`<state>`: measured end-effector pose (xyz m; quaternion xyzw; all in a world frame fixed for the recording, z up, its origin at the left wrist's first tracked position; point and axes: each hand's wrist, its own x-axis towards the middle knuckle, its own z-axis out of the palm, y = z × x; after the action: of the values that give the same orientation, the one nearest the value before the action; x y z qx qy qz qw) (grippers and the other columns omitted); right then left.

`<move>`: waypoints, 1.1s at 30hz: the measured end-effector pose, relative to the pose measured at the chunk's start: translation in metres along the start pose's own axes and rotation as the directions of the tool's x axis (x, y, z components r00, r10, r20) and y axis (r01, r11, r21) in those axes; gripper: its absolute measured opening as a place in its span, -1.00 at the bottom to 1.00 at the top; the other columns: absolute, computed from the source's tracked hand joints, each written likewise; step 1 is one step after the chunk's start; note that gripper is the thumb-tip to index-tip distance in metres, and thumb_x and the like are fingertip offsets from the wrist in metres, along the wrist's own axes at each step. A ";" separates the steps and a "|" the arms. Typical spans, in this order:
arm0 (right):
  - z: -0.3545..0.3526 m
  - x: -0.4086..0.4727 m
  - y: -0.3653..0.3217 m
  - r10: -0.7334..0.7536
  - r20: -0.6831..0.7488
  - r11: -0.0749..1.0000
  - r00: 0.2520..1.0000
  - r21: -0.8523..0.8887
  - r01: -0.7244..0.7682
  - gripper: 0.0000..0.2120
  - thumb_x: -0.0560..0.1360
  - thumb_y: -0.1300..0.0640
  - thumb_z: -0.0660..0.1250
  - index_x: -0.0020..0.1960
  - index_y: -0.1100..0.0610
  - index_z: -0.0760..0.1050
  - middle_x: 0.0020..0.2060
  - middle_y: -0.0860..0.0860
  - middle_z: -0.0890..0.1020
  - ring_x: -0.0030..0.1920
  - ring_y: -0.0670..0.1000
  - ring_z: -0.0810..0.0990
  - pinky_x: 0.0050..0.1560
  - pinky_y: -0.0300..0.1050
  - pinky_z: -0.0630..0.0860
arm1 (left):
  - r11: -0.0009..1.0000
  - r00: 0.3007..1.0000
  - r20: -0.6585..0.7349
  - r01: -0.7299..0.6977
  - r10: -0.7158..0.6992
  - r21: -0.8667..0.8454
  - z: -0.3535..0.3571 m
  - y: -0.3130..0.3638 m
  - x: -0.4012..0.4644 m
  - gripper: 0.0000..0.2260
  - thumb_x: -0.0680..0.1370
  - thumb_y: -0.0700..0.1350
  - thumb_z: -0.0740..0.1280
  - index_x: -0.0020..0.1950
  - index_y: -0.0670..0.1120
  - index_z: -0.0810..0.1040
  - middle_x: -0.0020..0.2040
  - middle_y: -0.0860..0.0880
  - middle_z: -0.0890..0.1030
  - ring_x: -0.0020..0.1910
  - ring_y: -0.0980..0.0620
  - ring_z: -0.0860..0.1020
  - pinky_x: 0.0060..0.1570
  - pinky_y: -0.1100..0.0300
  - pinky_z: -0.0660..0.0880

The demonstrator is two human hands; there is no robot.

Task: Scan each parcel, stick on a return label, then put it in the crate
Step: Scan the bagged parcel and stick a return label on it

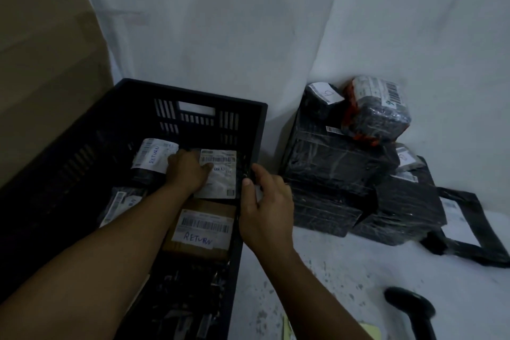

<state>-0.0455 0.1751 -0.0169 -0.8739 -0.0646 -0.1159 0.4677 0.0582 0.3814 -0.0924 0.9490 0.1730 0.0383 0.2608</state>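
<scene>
Pale floor (345, 270) — crate (249, 130), parcels (339, 163), scanner (411, 309)

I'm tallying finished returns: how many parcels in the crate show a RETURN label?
4: one at the crate's far left, one under the left hand, the brown box, one at left. More may be hidden.

Dim and bluish throughout; murkiest inside the crate (249, 130), paler on the wall behind it; soft, edges bowed.

Crate (256, 130) left w/ 4 labelled parcels inside, parcel stack (358, 163) right, scanner (411, 309) front-right.
</scene>
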 end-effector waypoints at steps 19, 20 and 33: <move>-0.125 -0.062 0.146 0.151 -0.200 0.977 0.968 -0.120 -0.177 -0.89 0.60 0.08 0.32 0.03 0.01 0.62 -0.20 -0.08 0.60 -0.17 -0.07 0.58 -0.20 -0.13 0.49 | 0.857 0.906 -0.068 -0.418 0.418 -0.303 -0.033 0.189 -0.131 -0.88 0.52 0.01 0.43 0.05 0.08 0.63 -0.18 0.22 0.60 -0.19 0.30 0.54 -0.15 0.38 0.45; -0.137 -0.065 0.156 0.182 -0.206 0.969 0.961 -0.126 -0.211 -0.88 0.61 0.09 0.31 0.03 0.03 0.63 -0.21 -0.06 0.60 -0.18 -0.04 0.58 -0.22 -0.14 0.45 | 0.866 0.905 -0.010 -0.409 0.425 -0.286 -0.025 0.198 -0.136 -0.85 0.53 0.03 0.43 0.08 0.08 0.62 -0.16 0.21 0.60 -0.17 0.27 0.55 -0.13 0.35 0.46; -0.231 -0.067 0.244 0.427 -0.245 0.876 0.870 -0.126 -0.465 -0.78 0.63 0.03 0.25 0.15 0.04 0.62 -0.03 0.03 0.67 -0.18 0.02 0.63 -0.14 -0.14 0.51 | 0.950 0.848 0.428 -0.286 0.312 -0.127 0.194 0.226 -0.218 -0.64 0.58 -0.01 0.35 0.37 -0.01 0.51 0.35 -0.05 0.50 0.29 -0.09 0.48 0.25 0.05 0.48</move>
<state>-0.0887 -0.1528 -0.1063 -0.8866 0.2000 -0.1013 0.4045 -0.0450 0.0299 -0.1403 0.9399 -0.0416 -0.1332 0.3115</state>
